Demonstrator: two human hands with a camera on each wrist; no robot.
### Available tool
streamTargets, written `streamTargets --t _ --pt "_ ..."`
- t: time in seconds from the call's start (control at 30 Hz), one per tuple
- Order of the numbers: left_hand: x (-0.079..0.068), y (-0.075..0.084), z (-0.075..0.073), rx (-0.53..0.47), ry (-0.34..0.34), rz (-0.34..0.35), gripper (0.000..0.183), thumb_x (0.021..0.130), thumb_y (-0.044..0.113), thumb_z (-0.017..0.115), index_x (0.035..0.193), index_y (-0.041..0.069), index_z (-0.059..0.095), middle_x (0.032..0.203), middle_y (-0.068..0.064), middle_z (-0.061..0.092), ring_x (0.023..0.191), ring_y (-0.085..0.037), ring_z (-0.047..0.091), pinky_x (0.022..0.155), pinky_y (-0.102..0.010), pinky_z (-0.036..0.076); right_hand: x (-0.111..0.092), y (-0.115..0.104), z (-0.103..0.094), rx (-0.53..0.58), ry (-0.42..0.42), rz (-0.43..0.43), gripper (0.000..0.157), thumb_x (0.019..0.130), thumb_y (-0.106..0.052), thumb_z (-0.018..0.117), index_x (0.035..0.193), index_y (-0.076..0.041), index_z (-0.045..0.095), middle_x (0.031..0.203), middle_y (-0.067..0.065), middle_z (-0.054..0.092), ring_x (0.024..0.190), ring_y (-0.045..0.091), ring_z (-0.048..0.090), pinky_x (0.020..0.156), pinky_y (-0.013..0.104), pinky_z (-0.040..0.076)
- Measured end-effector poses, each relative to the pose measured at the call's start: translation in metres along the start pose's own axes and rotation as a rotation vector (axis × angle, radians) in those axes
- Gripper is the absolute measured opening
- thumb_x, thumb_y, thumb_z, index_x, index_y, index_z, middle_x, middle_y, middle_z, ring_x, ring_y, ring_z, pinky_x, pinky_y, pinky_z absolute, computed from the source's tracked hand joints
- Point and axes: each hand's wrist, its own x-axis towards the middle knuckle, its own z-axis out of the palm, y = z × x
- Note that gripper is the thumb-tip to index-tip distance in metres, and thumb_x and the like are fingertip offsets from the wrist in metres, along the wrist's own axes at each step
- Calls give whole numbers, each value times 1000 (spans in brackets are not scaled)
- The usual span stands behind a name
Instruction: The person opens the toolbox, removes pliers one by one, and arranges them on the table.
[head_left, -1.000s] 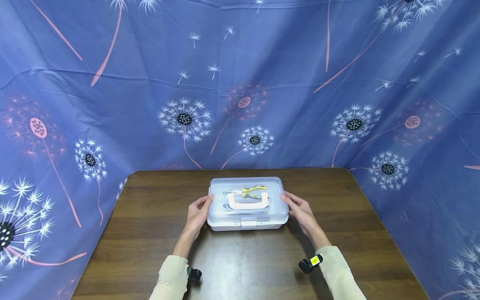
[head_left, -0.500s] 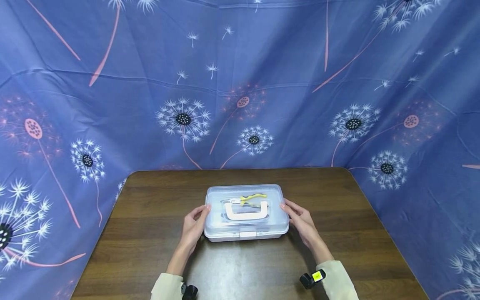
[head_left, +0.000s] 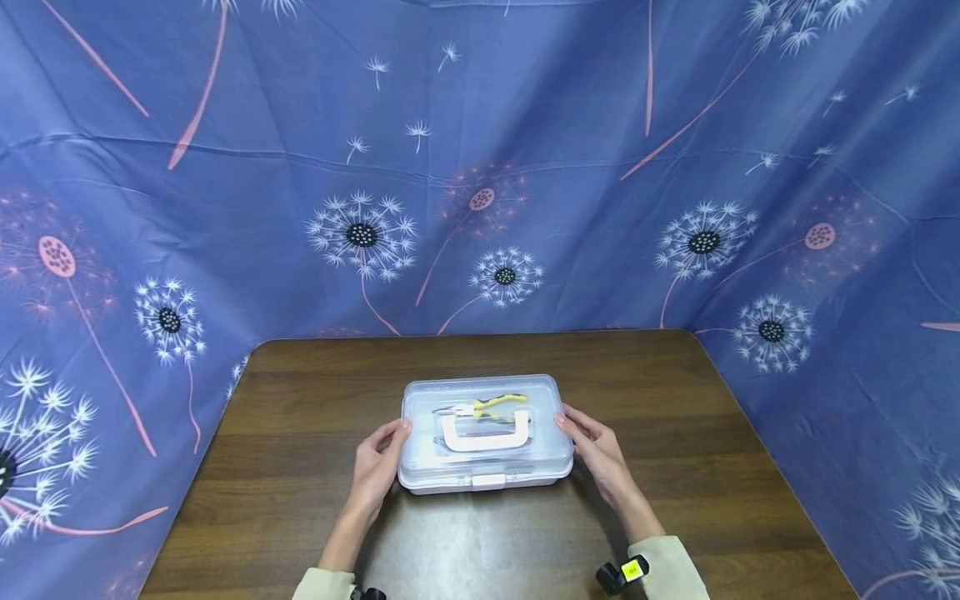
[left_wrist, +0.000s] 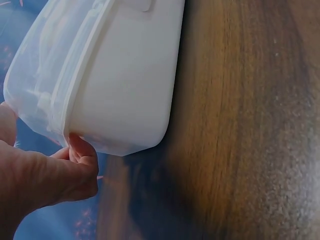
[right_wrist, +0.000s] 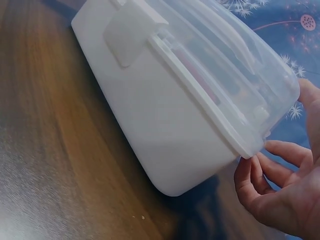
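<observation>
Holds the box (head_left: 487,463) by its two short ends, between the left hand (head_left: 375,463) and the right hand (head_left: 604,457). Reaches in from the near side, with both forearms slanting inward. Lays each thumb against the side of the clear lid (head_left: 422,402) and curls the other fingers in under the rim, narrowed to a grip on both ends. Has the box squarely between the two sets of fingers, over the table (head_left: 675,392); hard to tell as resting or slightly raised.

Made of smooth plastic: opaque white in the base below the fingertips, cloudy and see-through in the lid above, with rounded corners and a stepped shape. Carries a white, squared handle (head_left: 484,443) lying flat midway between the hands, and a square white latch (head_left: 488,481) on the near side, also between them. Shows, seemingly through the lid, a pair of pliers (head_left: 501,402) with yellow and black grips toward the right fingers and a metal nose toward the left.

Wears pale cream sleeves (head_left: 670,568) behind the fingers, and on the right wrist a black camera (head_left: 608,579) with a yellow label (head_left: 633,570), printed with marks too small to read. Has dark-streaked wood grain under both hands and, beyond the fingertips, a creased blue cloth (head_left: 480,92) printed with white dandelions and pink stems.
</observation>
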Motion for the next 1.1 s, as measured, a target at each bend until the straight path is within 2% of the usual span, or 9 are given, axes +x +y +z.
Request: streamTargets --t 0.07,0.17,0.33,0.43,0.53,0.67,0.83,0.97,1.1 --pt "-1 0 -3 -5 -5 -3 63 83 56 65 125 9 60 121 -9 57 98 -17 56 77 -24 48 -5 -4 3 15 2 2 59 88 -36 67 136 -5 50 134 16 52 111 18 55 83 31 50" --pt "-2 -2 -6 -13 -5 -2 62 83 54 65 125 9 60 121 -10 57 97 -17 57 76 -23 48 -7 0 7 21 8 -24 58 89 -34 66 135 -3 50 132 19 53 107 18 57 80 31 51" --pt "-3 -3 -9 -23 1 3 59 85 51 65 124 6 60 121 -13 57 97 -16 57 75 -21 48 15 46 0 30 6 -95 67 83 -49 67 135 -8 52 129 16 56 107 20 59 77 32 53" --pt "-3 -4 -11 -13 6 3 59 85 51 64 124 7 61 122 -11 58 99 -17 56 76 -20 47 23 62 -2 52 -3 -103 72 78 -58 67 133 -14 55 127 11 59 107 18 60 76 31 53" --pt "-3 -5 -13 -6 3 2 59 85 52 64 124 8 61 124 -11 58 101 -18 55 78 -21 47 17 55 1 56 -5 -114 68 82 -54 66 134 -12 54 127 13 58 107 19 60 77 30 53" --pt "-2 -4 -15 7 -9 -12 59 85 53 64 124 9 61 124 -10 58 101 -17 55 78 -22 46 -2 27 10 0 23 -90 59 90 -42 62 135 -6 51 129 17 56 107 19 59 79 29 52" --pt "0 2 -17 8 -57 -27 63 85 51 64 128 6 57 122 -13 57 93 -16 55 75 -24 48 -20 7 13 -51 98 18 59 90 -51 58 129 -7 56 126 12 57 105 16 56 85 32 49" --pt "4 8 -17 10 -86 -17 65 87 50 62 132 4 52 123 -14 56 95 -18 54 77 -26 47 -32 8 13 -21 136 47 55 92 -48 56 126 -6 57 121 11 59 103 18 56 87 35 48" --pt "10 10 -17 27 -74 -17 65 87 55 58 131 8 54 122 -11 56 100 -19 53 79 -26 46 -39 25 15 37 164 -7 51 93 -41 57 122 1 56 112 13 61 97 19 59 81 31 51"
